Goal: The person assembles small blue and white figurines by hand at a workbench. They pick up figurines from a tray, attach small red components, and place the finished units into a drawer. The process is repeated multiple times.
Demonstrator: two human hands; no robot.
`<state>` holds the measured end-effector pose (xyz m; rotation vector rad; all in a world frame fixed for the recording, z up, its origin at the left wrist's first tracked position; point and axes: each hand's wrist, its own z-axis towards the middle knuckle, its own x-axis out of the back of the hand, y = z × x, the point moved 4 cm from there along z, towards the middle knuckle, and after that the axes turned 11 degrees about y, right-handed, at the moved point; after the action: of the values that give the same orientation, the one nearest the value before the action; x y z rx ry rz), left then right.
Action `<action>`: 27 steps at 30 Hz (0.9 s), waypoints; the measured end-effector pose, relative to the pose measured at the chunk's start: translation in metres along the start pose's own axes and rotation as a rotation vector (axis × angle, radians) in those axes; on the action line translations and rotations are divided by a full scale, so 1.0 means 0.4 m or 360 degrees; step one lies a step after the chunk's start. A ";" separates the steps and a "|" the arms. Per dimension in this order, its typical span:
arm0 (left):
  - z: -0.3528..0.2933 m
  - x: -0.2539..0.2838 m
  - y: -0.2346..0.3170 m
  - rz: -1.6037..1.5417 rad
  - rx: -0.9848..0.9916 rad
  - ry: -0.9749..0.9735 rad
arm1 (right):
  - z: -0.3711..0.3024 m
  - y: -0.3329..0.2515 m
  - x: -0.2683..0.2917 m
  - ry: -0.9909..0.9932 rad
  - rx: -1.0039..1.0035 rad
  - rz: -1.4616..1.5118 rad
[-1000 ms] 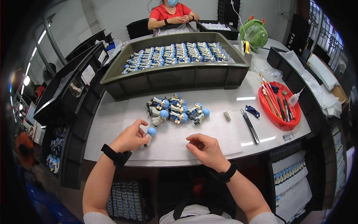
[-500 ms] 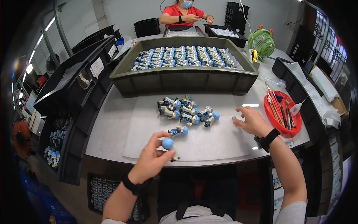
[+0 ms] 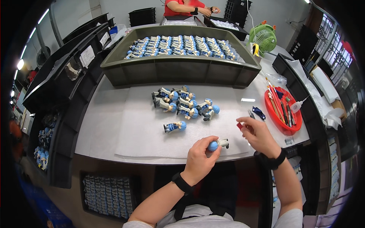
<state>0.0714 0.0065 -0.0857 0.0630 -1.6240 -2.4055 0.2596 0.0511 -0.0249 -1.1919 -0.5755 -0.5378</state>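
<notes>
My left hand (image 3: 200,160) pinches a figurine (image 3: 223,143) by its blue-haired head, just above the front part of the table. The figurine lies sideways, its pale body and dark feet pointing right. To the right of it, my right hand (image 3: 259,136) holds a small red piece (image 3: 239,125) between thumb and fingertips; its kind is too small to make out. Left of my hands lies one figurine (image 3: 175,127) with a blue-striped outfit. Several more blue-haired figurines (image 3: 186,106) form a loose cluster behind it.
A large grey-green bin (image 3: 178,74) filled with rows of figurines stands at the back. A red tray (image 3: 282,127) of brushes and pens is on the right, near a dark blue piece (image 3: 259,113). Black crates (image 3: 64,110) flank the table. A co-worker's hands (image 3: 207,11) work beyond.
My left hand has moved right with the figurine, whose feet now point right. The red piece now shows in my right hand, where a small greyish piece showed before. My view has shifted.
</notes>
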 end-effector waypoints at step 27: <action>-0.030 -0.051 0.025 0.0202 -0.0576 -0.0054 | -0.174 0.020 -0.092 0.0762 -0.0479 0.1266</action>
<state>0.0948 -0.0032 -0.0832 -0.1402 -1.1428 -2.5674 0.2469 -0.0100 -0.0734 -1.3934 0.4058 -0.2040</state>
